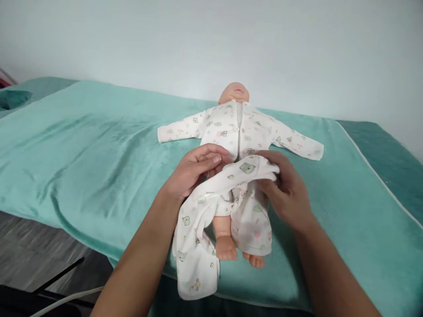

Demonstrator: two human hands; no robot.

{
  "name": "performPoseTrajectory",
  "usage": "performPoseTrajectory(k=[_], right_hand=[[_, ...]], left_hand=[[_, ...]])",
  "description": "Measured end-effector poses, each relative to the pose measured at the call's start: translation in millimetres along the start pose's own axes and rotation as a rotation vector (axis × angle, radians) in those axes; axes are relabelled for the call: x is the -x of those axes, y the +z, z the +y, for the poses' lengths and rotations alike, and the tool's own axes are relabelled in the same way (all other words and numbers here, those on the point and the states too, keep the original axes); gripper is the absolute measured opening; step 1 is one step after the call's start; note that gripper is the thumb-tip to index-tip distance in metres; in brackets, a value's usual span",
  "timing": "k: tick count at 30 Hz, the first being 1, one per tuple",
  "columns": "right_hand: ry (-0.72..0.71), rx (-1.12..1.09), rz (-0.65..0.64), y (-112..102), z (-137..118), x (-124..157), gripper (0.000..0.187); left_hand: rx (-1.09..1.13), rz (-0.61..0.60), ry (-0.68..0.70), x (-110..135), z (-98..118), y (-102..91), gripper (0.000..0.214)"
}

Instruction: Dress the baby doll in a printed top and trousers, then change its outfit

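A baby doll (234,93) lies on its back on a teal blanket (99,154), head away from me. It wears a white printed romper (231,127) with both sleeves spread out. My left hand (194,169) and my right hand (286,187) are both closed on the romper's lower flap at the doll's waist. One loose leg of the garment (194,251) hangs over the table's near edge. The doll's bare feet (226,253) show below the cloth.
The blanket covers a padded table (390,163) that stands against a pale wall. The floor (29,255) shows at lower left, with a white cable (62,301) and dark bars on it.
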State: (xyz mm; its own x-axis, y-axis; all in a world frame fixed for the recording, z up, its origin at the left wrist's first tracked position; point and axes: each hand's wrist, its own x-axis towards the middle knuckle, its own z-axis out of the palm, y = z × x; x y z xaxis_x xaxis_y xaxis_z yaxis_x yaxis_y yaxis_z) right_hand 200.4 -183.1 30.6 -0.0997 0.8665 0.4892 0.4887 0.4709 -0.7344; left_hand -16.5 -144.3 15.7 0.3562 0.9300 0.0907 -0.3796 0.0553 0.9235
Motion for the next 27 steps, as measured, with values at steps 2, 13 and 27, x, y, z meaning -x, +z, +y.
performPoseTrajectory(k=[2,13,27], right_hand=[[-0.003,0.054,-0.233,-6,-15,-18,0.025],[0.300,-0.520,-0.398,9,-18,-70,0.026],[0.427,-0.829,-0.504,11,-4,-60,0.025]], left_hand=[[-0.034,-0.031,-0.024,0,0,-2.0,0.018],[0.053,-0.114,-0.420,6,6,-0.5,0.029],[0.061,0.112,-0.149,13,2,-3.1,0.034]])
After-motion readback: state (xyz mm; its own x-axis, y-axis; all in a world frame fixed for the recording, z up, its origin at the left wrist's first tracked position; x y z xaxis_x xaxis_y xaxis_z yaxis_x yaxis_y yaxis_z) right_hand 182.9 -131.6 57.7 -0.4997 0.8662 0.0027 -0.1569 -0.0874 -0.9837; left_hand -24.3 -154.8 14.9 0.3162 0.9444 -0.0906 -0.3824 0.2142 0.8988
